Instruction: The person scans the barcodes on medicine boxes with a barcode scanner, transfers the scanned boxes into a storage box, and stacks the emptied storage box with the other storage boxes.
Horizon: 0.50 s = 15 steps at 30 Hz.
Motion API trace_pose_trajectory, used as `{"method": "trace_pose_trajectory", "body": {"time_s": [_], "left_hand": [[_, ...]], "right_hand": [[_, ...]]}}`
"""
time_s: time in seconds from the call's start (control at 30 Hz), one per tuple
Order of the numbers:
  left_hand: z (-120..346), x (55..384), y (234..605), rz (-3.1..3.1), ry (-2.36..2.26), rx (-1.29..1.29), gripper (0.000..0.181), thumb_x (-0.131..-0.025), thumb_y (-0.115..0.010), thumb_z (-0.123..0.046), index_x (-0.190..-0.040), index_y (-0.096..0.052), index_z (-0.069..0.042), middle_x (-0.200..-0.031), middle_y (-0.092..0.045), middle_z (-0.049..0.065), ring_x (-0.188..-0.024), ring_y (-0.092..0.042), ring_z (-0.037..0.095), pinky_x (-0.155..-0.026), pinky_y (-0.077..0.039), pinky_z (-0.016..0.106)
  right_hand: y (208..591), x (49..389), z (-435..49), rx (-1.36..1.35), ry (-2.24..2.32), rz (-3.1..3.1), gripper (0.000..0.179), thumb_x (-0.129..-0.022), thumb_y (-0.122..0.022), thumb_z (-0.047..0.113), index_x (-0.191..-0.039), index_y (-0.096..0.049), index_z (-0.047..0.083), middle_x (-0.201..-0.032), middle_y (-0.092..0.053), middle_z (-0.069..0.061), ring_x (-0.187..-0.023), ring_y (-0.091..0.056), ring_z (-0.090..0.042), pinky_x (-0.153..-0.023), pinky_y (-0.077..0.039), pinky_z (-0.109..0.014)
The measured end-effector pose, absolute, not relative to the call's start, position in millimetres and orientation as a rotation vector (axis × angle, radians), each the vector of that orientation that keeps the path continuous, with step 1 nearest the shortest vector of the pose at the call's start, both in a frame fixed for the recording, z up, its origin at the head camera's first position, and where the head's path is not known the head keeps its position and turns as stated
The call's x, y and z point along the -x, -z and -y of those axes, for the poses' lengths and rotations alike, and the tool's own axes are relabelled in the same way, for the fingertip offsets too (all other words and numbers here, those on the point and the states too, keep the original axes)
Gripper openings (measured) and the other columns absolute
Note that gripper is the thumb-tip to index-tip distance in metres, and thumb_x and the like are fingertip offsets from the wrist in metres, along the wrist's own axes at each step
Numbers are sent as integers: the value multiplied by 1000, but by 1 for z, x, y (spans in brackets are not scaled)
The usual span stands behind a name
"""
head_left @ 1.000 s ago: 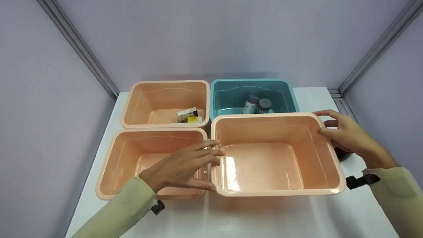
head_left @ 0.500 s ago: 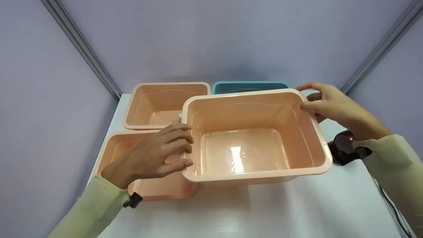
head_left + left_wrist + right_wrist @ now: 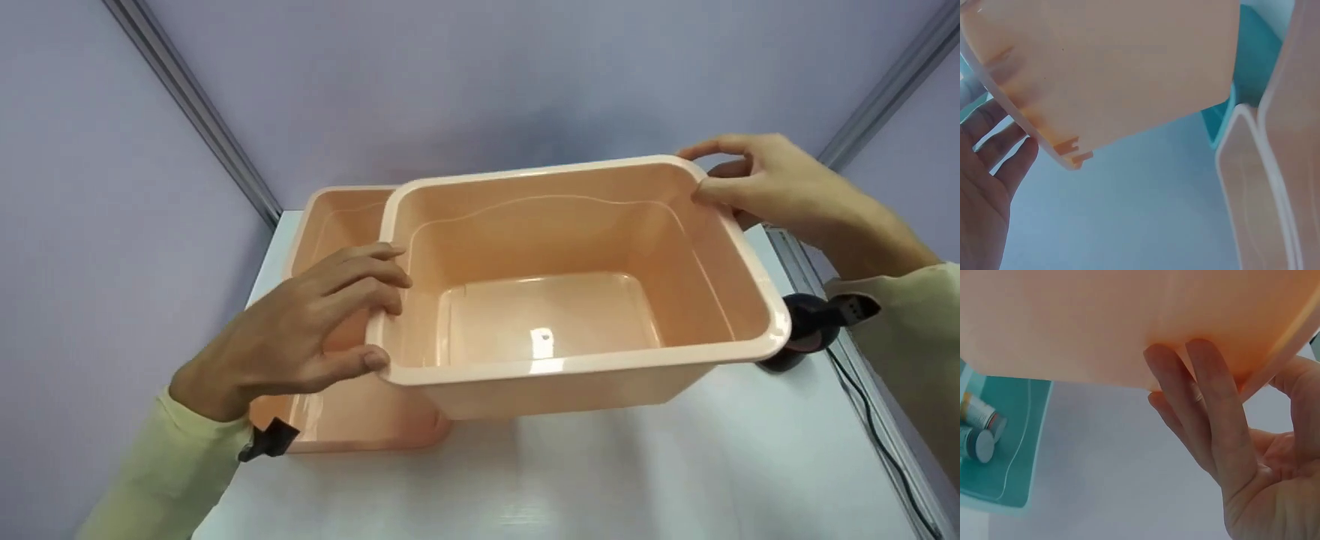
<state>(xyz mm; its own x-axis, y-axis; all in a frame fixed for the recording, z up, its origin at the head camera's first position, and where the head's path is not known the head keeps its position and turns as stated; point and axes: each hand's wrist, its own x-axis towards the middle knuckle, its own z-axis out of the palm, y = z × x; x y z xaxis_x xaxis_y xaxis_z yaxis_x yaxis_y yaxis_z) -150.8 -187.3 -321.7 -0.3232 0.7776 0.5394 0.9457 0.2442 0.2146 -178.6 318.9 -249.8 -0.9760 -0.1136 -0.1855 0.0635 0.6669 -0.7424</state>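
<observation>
A peach plastic bin (image 3: 540,240) is held up off the table, tilted, with nothing visible inside it. My left hand (image 3: 307,326) grips its left rim, fingers over the edge and thumb at the near corner. At the far right corner, my right hand (image 3: 795,195) pinches the rim, thumb inside and fingers against the outer wall. The right wrist view shows those fingers (image 3: 1221,416) under the bin's wall. Below it, a teal bin (image 3: 1024,478) holds two capped bottles (image 3: 978,412); the raised bin hides it in the head view.
Two more peach bins stand at left, a back one (image 3: 341,192) and a front one (image 3: 375,420), both partly covered. White table (image 3: 600,480) extends in front. A dark round object (image 3: 781,362) and a black cable (image 3: 870,420) lie at right. Walls enclose the sides and back.
Both hands have lifted the peach bin up and away from its spot at front right, tilting it. It now covers the teal bin and the small boxes in the head view.
</observation>
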Motion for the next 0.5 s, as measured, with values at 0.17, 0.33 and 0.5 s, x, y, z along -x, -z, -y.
{"method": "trace_pose_trajectory", "body": {"time_s": [0.17, 0.33, 0.5], "left_hand": [[215, 152, 310, 2097, 791, 1549, 28, -108, -56, -30, -106, -71, -7, -130, -72, 14, -146, -59, 37, -131, -41, 31], [252, 154, 307, 2119, 785, 1449, 16, -100, -61, -17, -97, -73, -7, -123, -74, 17, -146, -61, 25, -124, -45, 21], [282, 157, 307, 2322, 693, 1315, 12, -88, -69, -2, -95, -75, -10, -135, -74, 15, -155, -50, 11, -122, -39, 10]], "right_hand": [[251, 186, -285, 80, 1381, -2576, 56, -99, -63, 6, -152, -47, 12, -108, -75, -3, -77, -76, -17, -70, -70, -35], [261, 197, -240, 175, 1448, -2498, 65, -95, -63, 5, -156, -45, 18, -116, -68, -14, -75, -72, -16, -69, -70, -33], [269, 211, -205, 250, 1439, -2504, 67, -95, -63, 8, -159, -49, 21, -120, -64, -20, -79, -73, -21, -71, -70, -33]]}}
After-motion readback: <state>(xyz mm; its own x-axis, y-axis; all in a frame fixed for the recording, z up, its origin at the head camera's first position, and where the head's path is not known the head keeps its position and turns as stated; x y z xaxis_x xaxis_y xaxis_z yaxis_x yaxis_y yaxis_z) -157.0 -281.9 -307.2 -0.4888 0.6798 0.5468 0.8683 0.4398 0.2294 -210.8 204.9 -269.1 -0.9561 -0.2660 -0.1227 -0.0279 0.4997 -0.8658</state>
